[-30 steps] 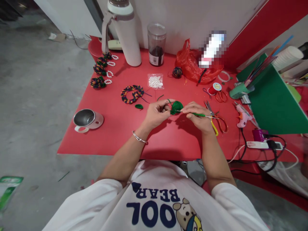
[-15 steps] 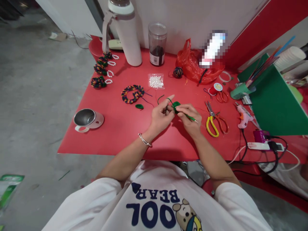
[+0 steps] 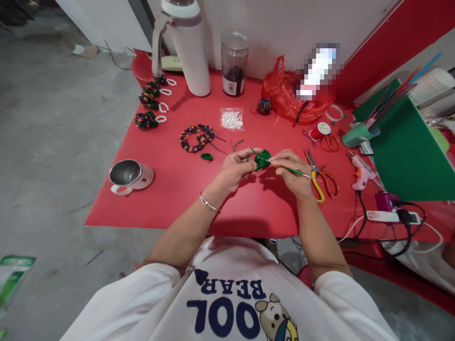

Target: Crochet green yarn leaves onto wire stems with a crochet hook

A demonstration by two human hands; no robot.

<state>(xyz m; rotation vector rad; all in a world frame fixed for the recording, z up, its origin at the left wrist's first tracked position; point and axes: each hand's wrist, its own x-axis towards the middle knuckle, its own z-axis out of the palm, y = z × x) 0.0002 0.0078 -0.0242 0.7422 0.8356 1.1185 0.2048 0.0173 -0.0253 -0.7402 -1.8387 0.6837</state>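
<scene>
The green yarn (image 3: 263, 159) was held between the two hands over the middle of the red worktop (image 3: 170, 199), rather nearer its near edge than its far one. The fingers of the left hand (image 3: 237, 166) pinched its left side, the forefinger reaching out along the top with a strand about it. The fingers of the right hand (image 3: 292, 171) gripped a green-handled hook (image 3: 295, 171) like a pen.

Half a second earlier the right hand had been close in against the left, covering much of the yarn; now it had drawn off toward the worktop's right edge, and the hook's thin metal shaft lay across the yarn in plain sight. That suggested one stroke of the hook had ended, with the stitching still in hand. Whether the tip had caught a loop was too small to tell.

Farther out, nothing had visibly shifted: a small green leaf-shaped piece (image 3: 206, 157) and a multicoloured braided ring (image 3: 195, 139) lay to the left, a packet of white beads (image 3: 232, 119) toward the far edge, and scissors (image 3: 315, 166) just beyond the right hand.
</scene>
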